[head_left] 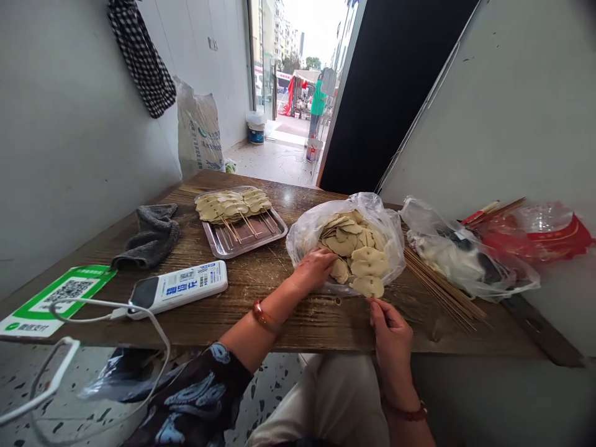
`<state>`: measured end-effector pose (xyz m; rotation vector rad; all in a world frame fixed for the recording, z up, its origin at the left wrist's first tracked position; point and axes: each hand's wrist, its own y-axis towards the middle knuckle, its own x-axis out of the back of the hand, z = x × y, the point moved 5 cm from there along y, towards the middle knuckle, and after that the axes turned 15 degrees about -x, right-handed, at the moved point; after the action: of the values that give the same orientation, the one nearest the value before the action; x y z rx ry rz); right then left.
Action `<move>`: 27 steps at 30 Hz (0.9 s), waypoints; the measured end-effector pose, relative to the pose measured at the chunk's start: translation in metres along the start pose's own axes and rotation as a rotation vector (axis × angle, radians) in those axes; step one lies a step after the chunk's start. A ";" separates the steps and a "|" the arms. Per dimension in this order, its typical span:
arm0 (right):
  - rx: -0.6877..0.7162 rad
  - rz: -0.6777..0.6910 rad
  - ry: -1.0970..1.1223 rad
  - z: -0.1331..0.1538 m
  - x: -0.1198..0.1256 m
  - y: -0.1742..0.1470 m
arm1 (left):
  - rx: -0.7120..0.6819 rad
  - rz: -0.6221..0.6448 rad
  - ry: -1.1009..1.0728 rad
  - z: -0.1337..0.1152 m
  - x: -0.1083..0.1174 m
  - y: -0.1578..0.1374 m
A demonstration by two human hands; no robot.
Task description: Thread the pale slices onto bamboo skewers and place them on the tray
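A clear plastic bag (300, 233) lies open on the table, heaped with thin, pale tan oval slices (342, 242). My left hand (316, 270) reaches over the bag's near left side, fingers closed around the edge of a loose slice (340, 271); its thumb is mostly hidden. At the table's front edge, my right hand (391, 326) pinches the lower end of a skewer, most of which is covered. Several threaded slices (369, 286) run from it up across the bag. A metal tray (251, 239) to the left bears filled skewers (233, 206).
Bare bamboo skewers (444, 292) lie right of the bag, beside another plastic bag (470, 261) and red packaging (540, 236). On the left are a grey cloth (149, 236), a white power bank (181, 285) with its cable (153, 323), and a green QR card (60, 298).
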<state>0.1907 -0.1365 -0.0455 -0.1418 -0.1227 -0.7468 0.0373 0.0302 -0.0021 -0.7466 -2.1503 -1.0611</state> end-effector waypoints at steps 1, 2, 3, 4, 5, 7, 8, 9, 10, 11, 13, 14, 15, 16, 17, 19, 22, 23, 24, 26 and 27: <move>0.000 0.010 -0.008 0.001 -0.001 -0.001 | -0.019 0.029 0.030 0.000 -0.001 0.000; -0.003 0.018 -0.012 0.002 -0.001 -0.001 | -0.030 0.048 0.051 0.000 -0.002 -0.001; -0.010 0.027 -0.017 0.002 -0.002 -0.002 | -0.036 0.060 0.068 0.000 -0.002 -0.001; -0.017 0.035 -0.022 0.003 -0.002 -0.002 | -0.041 0.070 0.083 0.001 -0.003 -0.001; -0.022 0.039 -0.028 0.003 -0.002 -0.003 | -0.046 0.081 0.097 0.001 -0.003 -0.001; -0.020 0.038 -0.042 0.004 -0.002 -0.003 | -0.052 0.103 0.114 0.002 -0.004 0.000; -0.012 0.035 -0.048 0.004 -0.002 -0.003 | -0.050 0.108 0.117 0.002 -0.004 0.000; -0.002 0.032 -0.054 0.004 -0.002 -0.002 | -0.044 0.104 0.117 0.003 -0.004 0.000; 0.009 0.030 -0.058 0.004 -0.003 -0.002 | -0.035 0.092 0.116 0.004 -0.004 0.001; 0.018 0.031 -0.062 0.004 -0.003 -0.002 | -0.024 0.072 0.115 0.004 -0.003 0.001; 0.035 0.029 -0.069 0.003 -0.004 -0.001 | 0.003 0.027 0.111 0.005 -0.001 0.001; 0.044 0.028 -0.073 0.003 -0.004 -0.001 | 0.018 0.004 0.105 0.005 0.000 0.001; 0.052 0.025 -0.077 0.003 -0.003 0.000 | 0.034 -0.016 0.096 0.006 0.002 0.001; 0.059 0.024 -0.082 0.004 -0.003 0.000 | 0.052 -0.034 0.086 0.006 0.003 0.002; 0.063 0.025 -0.086 0.004 -0.003 0.000 | 0.068 -0.049 0.078 0.006 0.004 0.002; 0.071 0.031 -0.095 0.004 -0.003 0.000 | 0.093 -0.072 0.078 0.006 0.007 0.002; 0.083 0.030 -0.095 0.005 -0.003 0.000 | 0.104 -0.075 0.117 0.007 0.008 0.002; 0.087 0.028 -0.091 0.005 -0.003 0.000 | 0.099 -0.066 0.136 0.007 0.007 0.002; 0.091 0.029 -0.087 0.005 -0.003 0.000 | 0.091 -0.053 0.155 0.006 0.006 0.002; 0.093 0.038 -0.078 0.005 -0.004 0.000 | 0.085 -0.026 0.189 0.005 0.004 0.001; 0.091 0.043 -0.075 0.005 -0.004 0.000 | 0.091 -0.014 0.196 0.005 0.004 0.001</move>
<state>0.1872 -0.1327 -0.0413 -0.0857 -0.2239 -0.6915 0.0342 0.0354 -0.0013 -0.5617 -2.0238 -0.9931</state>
